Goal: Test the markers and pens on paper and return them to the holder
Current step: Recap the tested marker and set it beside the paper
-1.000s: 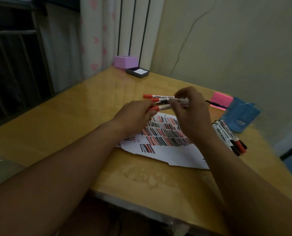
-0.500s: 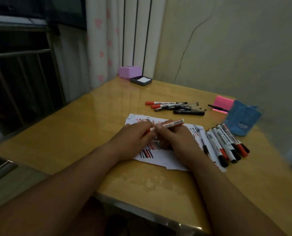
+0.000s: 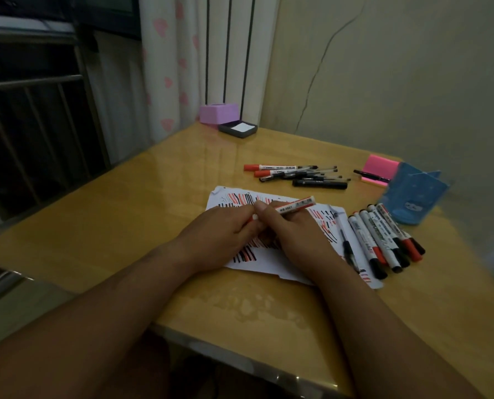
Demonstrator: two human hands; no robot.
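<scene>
Currently we are holding one red marker (image 3: 294, 205) low over the paper (image 3: 280, 262). A second ago we were lifting it at the far pile (image 3: 294, 175) of pens and markers, which is lying beyond the paper's far edge. Over the last half second the hands are barely shifting.

- The left hand (image 3: 220, 234) is pinching the marker's cap end with curled fingertips.
- The right hand (image 3: 294, 231) is gripping the barrel, whose tail is pointing toward the paper's far right corner.
- We cannot tell whether the cap is seated or already loosening.

We are judging this to be the uncapping step: the marker is selected and positioned, but it is not yet making a stroke.

The blue holder (image 3: 415, 197) is standing well beyond the paper's right edge, with no marker showing above its rim. A row of markers (image 3: 384, 240) is lying just beside the paper's right edge, and a black pen (image 3: 346, 246) is resting on its right margin. Returning them is therefore still pending.

The glossy yellow surface (image 3: 125, 211) is carrying the paper near its front edge. A pink note pad (image 3: 379, 168) is sitting beyond the paper, beside the holder. A purple box (image 3: 218, 112) and a dark tray (image 3: 238, 128) are sitting far beyond the paper, at the back corner. The room is dim, with a heart-print curtain (image 3: 171, 67) and a cracked pale wall (image 3: 384, 82) rising behind.
</scene>
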